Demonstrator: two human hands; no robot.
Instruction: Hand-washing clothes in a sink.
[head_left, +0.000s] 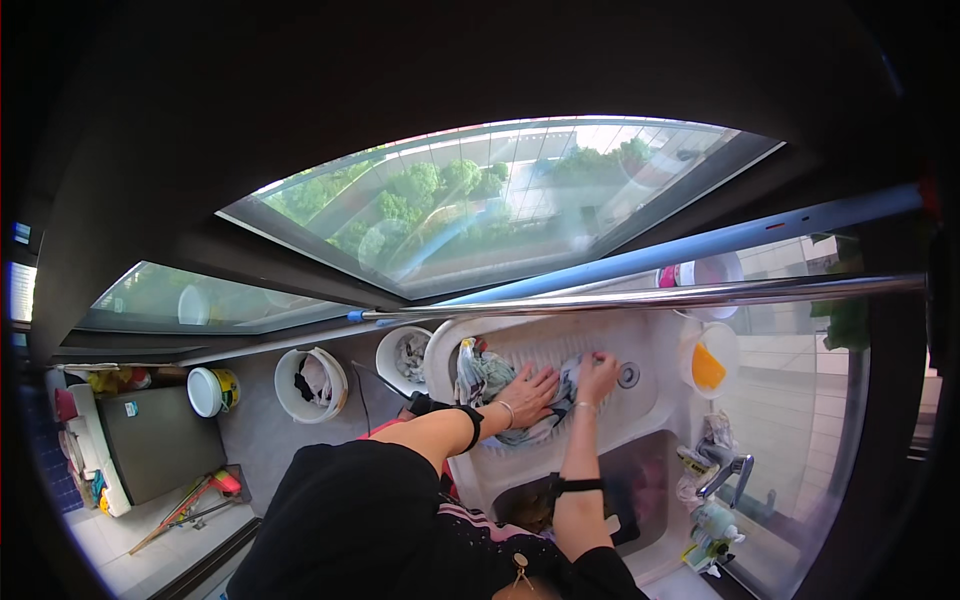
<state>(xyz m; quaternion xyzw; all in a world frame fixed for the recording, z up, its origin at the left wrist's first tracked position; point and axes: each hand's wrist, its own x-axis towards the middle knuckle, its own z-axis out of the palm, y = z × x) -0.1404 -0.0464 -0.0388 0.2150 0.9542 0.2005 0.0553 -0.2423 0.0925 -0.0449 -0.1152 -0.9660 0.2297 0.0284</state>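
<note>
A wet bundle of grey-green and patterned cloth (491, 377) lies on the ribbed washboard (525, 346) of a white laundry sink. My left hand (531, 396) rests flat on the cloth, its fingers spread. Beside it, towards the drain, my right hand (598, 376) has its fingers closed on a bluish part of the cloth. The metal drain (628, 375) is just past my right hand. Below the washboard, the sink's deep basin (660, 480) holds dark and reddish things in water, partly hidden by my right forearm.
White buckets with cloth (311, 384) inside stand left of the sink. A chrome faucet (724, 469) and bottles (716, 521) line its right edge, near a white tub with an orange item (708, 366). A steel rail (637, 298) and blue pole (600, 268) cross above.
</note>
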